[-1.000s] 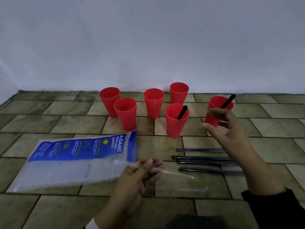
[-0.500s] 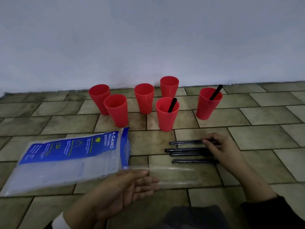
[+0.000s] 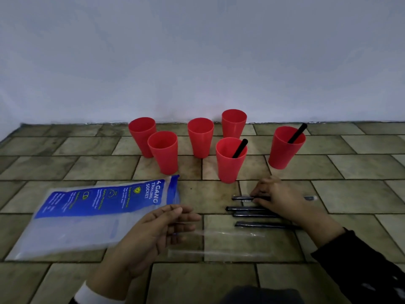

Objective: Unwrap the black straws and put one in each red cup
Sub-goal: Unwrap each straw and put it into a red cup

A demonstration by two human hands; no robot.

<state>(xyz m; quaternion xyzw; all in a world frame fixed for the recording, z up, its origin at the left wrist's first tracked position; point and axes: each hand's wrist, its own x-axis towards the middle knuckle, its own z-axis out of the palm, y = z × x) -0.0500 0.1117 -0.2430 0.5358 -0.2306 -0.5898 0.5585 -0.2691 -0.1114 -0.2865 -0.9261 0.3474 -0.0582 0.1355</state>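
black straws (image 3: pixel 263 224) in wrappers lie in a row on the tiled floor (image 3: pixel 361 194) before six red cups (image 3: pixel 200 137), two already holding straws; right hand (image 3: pixel 278 198) pinches the farthest wrapped straw (image 3: pixel 242 197); left hand (image 3: pixel 157 227) hovers, fingers loosely spread, empty.

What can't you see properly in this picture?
- Head view: the bottoms of the two black straws, at and, are hidden inside their red cups.
- The middle of the top wrapped straw is covered by the right hand; whether it grips it is unclear.
- The small print on the blue bag is too blurry to read.
- The dark sleeve is cut off by the picture's edge.
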